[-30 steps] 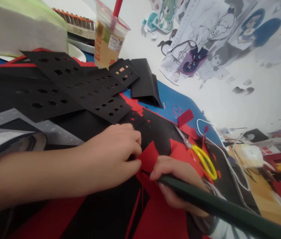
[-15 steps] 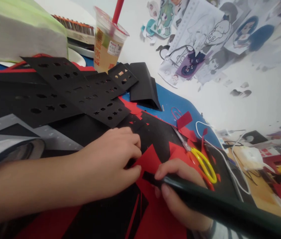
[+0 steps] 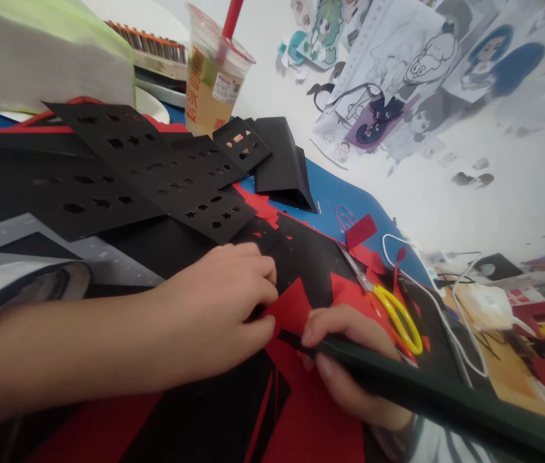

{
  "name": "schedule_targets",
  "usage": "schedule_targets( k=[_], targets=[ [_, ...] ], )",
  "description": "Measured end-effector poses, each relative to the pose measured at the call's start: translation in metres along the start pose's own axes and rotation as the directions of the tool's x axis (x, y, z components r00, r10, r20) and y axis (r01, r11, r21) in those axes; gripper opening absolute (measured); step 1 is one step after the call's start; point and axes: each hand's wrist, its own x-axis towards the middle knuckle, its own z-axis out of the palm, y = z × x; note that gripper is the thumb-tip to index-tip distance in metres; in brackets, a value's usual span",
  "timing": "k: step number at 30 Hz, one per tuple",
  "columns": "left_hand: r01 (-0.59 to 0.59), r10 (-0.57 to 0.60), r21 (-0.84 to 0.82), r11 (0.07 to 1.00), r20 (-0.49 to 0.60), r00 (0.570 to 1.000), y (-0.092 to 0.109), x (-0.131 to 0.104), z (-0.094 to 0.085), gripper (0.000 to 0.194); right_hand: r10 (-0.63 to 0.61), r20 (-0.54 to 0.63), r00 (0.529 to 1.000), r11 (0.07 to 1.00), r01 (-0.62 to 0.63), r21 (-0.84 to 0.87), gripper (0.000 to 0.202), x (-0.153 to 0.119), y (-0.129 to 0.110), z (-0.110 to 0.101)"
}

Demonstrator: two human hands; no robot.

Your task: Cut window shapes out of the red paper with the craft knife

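My left hand (image 3: 233,302) rests with curled fingers at the left edge of a small red paper piece (image 3: 293,302), its thumb and forefinger at the paper. My right hand (image 3: 349,360) grips a long dark pen-shaped tool (image 3: 397,382) between thumb and fingers. The tool's narrow black end lies over the red paper, close to my left thumb; whether it touches the paper I cannot tell. Larger red paper (image 3: 320,421) lies beneath my right hand. Scissors (image 3: 397,315) with yellow and orange handles lie just beyond that hand.
Black cards (image 3: 141,170) with cut-out shapes and a grey triangular ruler (image 3: 118,260) lie at left. Behind stand a folded black card (image 3: 279,157) and a drink cup (image 3: 214,77) with a red straw. A white cable (image 3: 439,302) runs at right. Drawings (image 3: 397,58) cover the wall.
The whole view has shifted slightly. Both hands keep nearly the same place and hold, and the dark tool's end remains over the red paper.
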Motion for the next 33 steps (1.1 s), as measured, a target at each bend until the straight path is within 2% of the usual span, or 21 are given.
schedule_targets(
  k=[8, 15, 18, 22, 24, 26, 30, 33],
  targets=[
    [-0.012, 0.012, 0.015, 1.000, -0.005, 1.000, 0.001, -0.001, -0.001, 0.020, -0.054, 0.049, 0.997, 0.997, 0.057, -0.054, 0.031, 0.002, 0.000, -0.001],
    [0.026, -0.026, 0.002, 1.000, 0.018, 0.999, 0.002, 0.002, -0.002, 0.020, -0.070, 0.069, 0.995, 0.994, 0.076, -0.082, 0.030, 0.003, -0.002, -0.001],
    [0.037, -0.037, -0.007, 0.999, 0.021, 0.999, 0.003, 0.003, -0.003, 0.019, 0.031, -0.007, 0.999, 0.999, -0.032, -0.024, 0.026, 0.002, -0.005, 0.001],
    [0.032, -0.033, -0.012, 0.999, -0.001, 0.999, 0.003, 0.002, -0.003, 0.018, 0.182, -0.148, 0.972, 0.975, -0.158, 0.157, 0.021, -0.006, -0.004, 0.008],
    [0.012, -0.012, -0.006, 1.000, -0.017, 1.000, 0.003, 0.001, -0.002, 0.019, 0.225, -0.164, 0.960, 0.958, -0.187, 0.219, 0.021, -0.010, -0.003, 0.011],
    [0.004, -0.004, -0.001, 1.000, -0.025, 1.000, 0.002, 0.001, -0.002, 0.020, 0.262, -0.168, 0.950, 0.954, -0.228, 0.194, 0.021, -0.012, -0.002, 0.013],
    [0.027, -0.027, -0.019, 0.999, -0.009, 1.000, 0.003, 0.000, -0.002, 0.019, 0.229, -0.215, 0.949, 0.973, -0.215, 0.085, 0.020, -0.012, -0.001, 0.015],
    [0.035, -0.035, -0.027, 0.999, -0.003, 0.999, 0.003, 0.000, -0.002, 0.017, 0.198, -0.217, 0.956, 0.980, -0.189, 0.063, 0.021, -0.012, 0.000, 0.016]
  ],
)
